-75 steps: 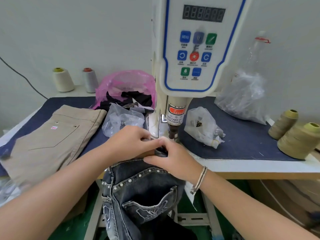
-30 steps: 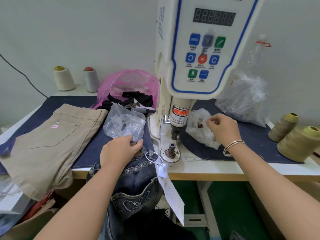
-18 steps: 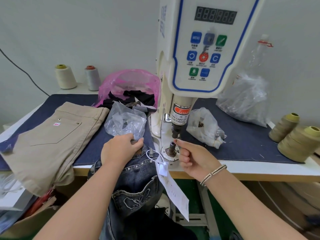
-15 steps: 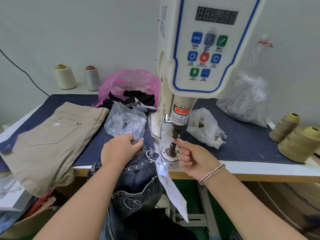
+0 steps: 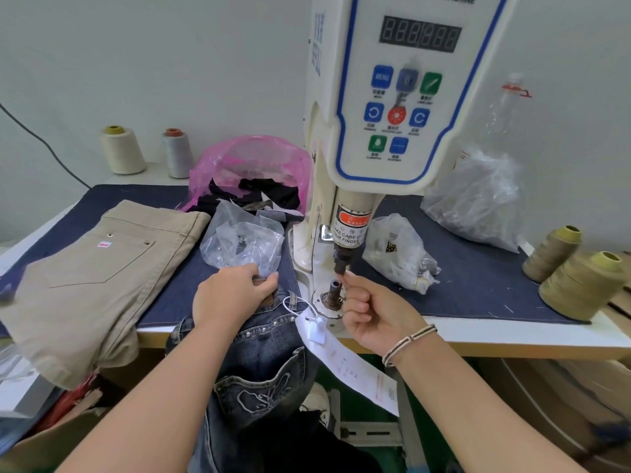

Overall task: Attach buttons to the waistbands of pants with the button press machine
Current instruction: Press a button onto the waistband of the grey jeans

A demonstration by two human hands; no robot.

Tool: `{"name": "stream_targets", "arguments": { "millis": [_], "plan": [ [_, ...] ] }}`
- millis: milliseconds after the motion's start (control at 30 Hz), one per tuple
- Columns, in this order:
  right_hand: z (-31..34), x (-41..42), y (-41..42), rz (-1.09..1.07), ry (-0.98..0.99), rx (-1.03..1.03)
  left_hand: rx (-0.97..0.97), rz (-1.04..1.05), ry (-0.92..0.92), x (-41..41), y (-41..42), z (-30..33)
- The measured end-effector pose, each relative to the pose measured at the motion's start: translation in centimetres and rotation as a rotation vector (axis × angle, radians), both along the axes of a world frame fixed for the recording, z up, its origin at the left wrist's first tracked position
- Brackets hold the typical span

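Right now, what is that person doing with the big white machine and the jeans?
A person is putting buttons on pants. The left hand holds the waistband of the dark blue studded jeans at the table edge. The right hand lifts its pinched fingertips to the dark punch tip under the white button press machine, probably loading a small part, too tiny to see. The jeans are not yet on the metal post.

Counted on and around the table:

- 1 button press machine (image 5: 392,131)
- 2 pairs of pants: 1 beige (image 5: 92,278), 1 dark denim (image 5: 269,363)
- 4 thread cones: 2 at left rear (image 5: 121,150) (image 5: 176,153), 2 at right (image 5: 551,254) (image 5: 584,285)
- 4 plastic bags: 1 pink (image 5: 249,162), 3 clear (image 5: 242,240) (image 5: 399,250) (image 5: 478,196)
- 2 hands: left (image 5: 232,295), right (image 5: 375,315)
- 1 paper tag (image 5: 348,363)
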State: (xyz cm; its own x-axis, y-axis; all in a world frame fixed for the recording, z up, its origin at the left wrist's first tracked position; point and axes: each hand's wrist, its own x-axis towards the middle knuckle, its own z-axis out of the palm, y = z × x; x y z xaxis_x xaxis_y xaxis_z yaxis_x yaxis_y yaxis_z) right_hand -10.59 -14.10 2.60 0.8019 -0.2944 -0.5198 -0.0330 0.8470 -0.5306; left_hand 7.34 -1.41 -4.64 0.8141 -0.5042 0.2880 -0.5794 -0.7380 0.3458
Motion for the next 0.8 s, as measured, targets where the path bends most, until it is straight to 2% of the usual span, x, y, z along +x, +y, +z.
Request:
{"name": "stream_targets", "arguments": {
  "millis": [200,600,733,800],
  "plan": [
    [0.9,0.0,0.8,-0.007,-0.017,0.029,0.0,0.002,-0.005,-0.1,-0.1,-0.1],
    [1.7,-0.8,3.3,-0.151,-0.173,0.237,-0.001,0.004,0.018,0.0,-0.1,0.0],
    [1.4,0.7,6.0,-0.151,-0.238,0.135,0.025,-0.004,0.039,-0.4,0.0,0.4],
    [1.3,2.8,6.7,-0.107,-0.225,-0.017,0.049,-0.009,0.061,-0.5,0.1,0.7]
  ]
}}
